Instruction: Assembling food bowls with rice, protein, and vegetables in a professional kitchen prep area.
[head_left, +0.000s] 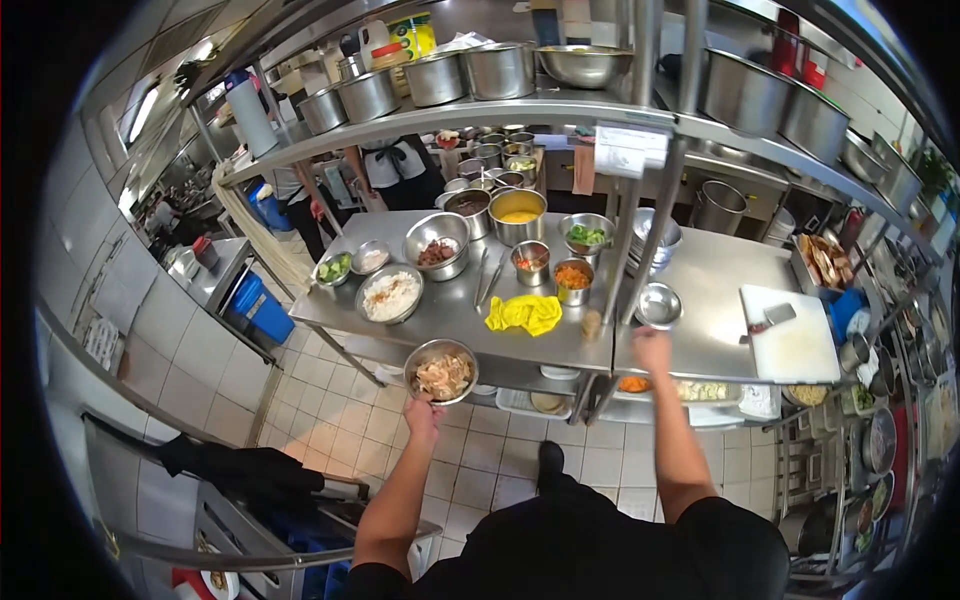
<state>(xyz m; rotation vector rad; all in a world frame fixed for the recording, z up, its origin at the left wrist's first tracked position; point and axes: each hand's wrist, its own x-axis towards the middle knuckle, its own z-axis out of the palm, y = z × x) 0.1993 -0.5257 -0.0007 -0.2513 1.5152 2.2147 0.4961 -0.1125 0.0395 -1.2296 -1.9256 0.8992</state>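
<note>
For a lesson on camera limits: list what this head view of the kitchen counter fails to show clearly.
- Left hand: fingers hidden beneath the metal bowl it holds.
- Right hand: too small to tell whether it grips anything, near the small empty bowl.
- Lower shelf trays: mostly hidden by the steel counter.
- Co-worker: upper body hidden by the overhead shelf.

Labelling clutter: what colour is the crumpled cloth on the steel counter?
Bright yellow. The cloth shows clearly in the head view, lying on the counter.

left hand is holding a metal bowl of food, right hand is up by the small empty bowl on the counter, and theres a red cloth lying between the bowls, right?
Not quite: the cloth is yellow, not red, as the head view shows. The rest holds: the left hand holds the metal bowl of food, and the right hand is by the small empty bowl.
</note>
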